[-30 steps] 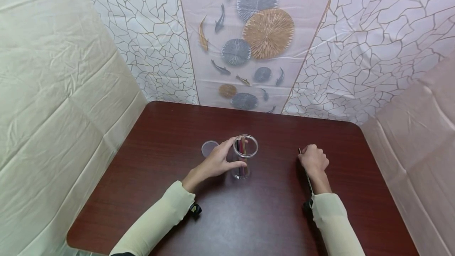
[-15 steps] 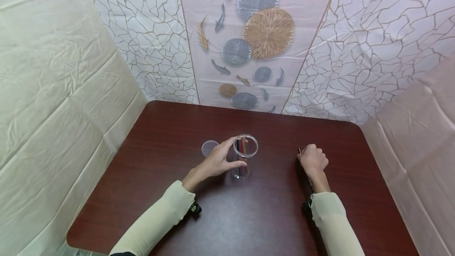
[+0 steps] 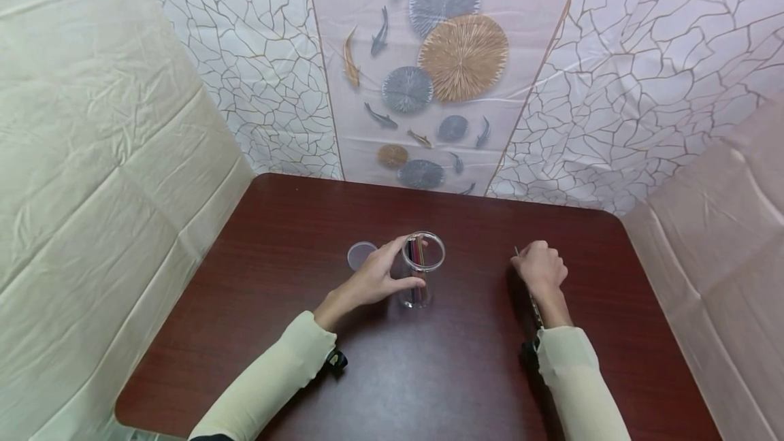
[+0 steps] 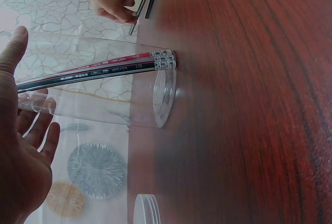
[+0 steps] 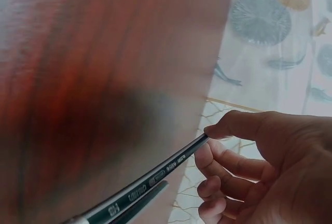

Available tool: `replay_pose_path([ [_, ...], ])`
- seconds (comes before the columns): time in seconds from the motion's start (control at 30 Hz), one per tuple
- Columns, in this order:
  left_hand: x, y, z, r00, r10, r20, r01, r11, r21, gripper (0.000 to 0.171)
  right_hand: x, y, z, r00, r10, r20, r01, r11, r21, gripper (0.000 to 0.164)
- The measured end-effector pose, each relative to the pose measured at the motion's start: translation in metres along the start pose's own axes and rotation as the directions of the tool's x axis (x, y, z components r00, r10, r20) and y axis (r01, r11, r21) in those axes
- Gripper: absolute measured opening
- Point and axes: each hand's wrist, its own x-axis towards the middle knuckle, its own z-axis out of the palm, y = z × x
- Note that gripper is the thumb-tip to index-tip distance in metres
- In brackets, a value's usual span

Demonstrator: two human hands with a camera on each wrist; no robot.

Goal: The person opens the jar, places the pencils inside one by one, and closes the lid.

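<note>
the pencils (image 4: 114, 70) show dark green and red, the table (image 3: 294, 223) reddish-brown grain, the backdrop (image 3: 643, 67) white with gold crackle.

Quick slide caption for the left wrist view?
Left hand holding a clear container with red and dark pencils inside.

The place looks like a draped booth, whether in a home or elsewhere cannot be told: creased cream cloth (image 3: 104, 155) on the left, a beige sheet (image 3: 716, 237) on the right, a fish-patterned backdrop (image 3: 462, 67) behind the wood-grained counter (image 3: 392, 380)
</note>
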Motion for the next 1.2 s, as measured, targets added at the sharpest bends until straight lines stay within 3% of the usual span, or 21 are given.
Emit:
replay_pose_path([
  [0.57,-0.001,0.000,0.001,1.000,0.003,-0.006,-0.003,1.000,0.008,0.090,0.002,-0.032,-0.022,0.998,-0.014,-0.063,0.019,0.997,0.081,0.019],
  [1.2,0.000,-0.001,0.000,1.000,-0.010,0.009,0.010,1.000,-0.016,0.090,-0.012,-0.082,-0.058,0.978,-0.123,-0.170,0.152,0.973,0.174,0.017],
])
